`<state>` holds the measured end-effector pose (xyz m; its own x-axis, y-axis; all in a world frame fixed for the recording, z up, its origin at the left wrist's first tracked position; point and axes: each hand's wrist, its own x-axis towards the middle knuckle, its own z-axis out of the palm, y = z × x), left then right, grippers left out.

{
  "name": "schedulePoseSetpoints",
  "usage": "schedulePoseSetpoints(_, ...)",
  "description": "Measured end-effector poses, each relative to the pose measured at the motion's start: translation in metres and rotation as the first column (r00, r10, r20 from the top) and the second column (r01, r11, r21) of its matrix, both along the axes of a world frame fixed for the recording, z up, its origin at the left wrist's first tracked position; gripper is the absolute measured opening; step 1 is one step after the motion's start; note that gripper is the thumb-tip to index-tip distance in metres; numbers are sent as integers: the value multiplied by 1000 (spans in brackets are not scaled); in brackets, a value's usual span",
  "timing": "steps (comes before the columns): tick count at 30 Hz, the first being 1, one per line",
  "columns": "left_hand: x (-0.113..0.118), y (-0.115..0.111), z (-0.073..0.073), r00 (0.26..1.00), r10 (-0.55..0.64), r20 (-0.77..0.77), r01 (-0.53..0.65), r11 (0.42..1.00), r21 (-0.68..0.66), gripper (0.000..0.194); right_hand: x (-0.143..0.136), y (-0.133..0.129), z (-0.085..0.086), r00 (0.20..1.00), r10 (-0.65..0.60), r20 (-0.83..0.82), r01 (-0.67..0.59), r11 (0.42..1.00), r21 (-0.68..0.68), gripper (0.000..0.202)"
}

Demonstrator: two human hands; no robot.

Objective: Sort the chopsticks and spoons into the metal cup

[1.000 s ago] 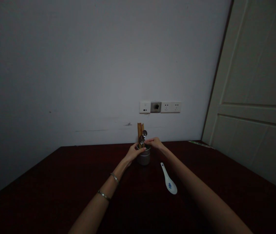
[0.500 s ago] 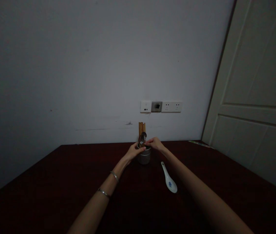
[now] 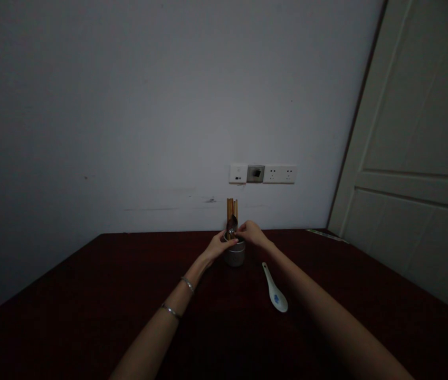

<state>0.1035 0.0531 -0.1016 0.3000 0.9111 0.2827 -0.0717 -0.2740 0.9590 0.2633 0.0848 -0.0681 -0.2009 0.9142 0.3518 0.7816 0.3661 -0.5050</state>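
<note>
Showing darker, lower than a second ago, spoon (image 3: 234, 221) stands in cup (image 3: 236, 257), frame centre; right hand (image 3: 249, 232) pinches it, left hand (image 3: 218, 247) clamps cup rim. Suggests turning, lowering.

Grey cylindrical container (image 3: 235, 258): is holding slim tan wooden chopsticks (image 3: 230, 207) upright.
White long-handled ceramic spoon (image 3: 276, 298): is lying before it, rightward, on broad dark-red wooden table (image 3: 124, 279).

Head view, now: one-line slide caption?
Left hand on a grey container of chopsticks and metal spoons, right hand beside the spoons, white spoon on the dark-red table.
</note>
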Motion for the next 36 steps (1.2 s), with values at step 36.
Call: schedulePoseSetpoints(36,1,1,-6,1000,6,-5,-6,1000,-12,57,36,-34,-33,520,-273,-809,-121,915,-386,26)
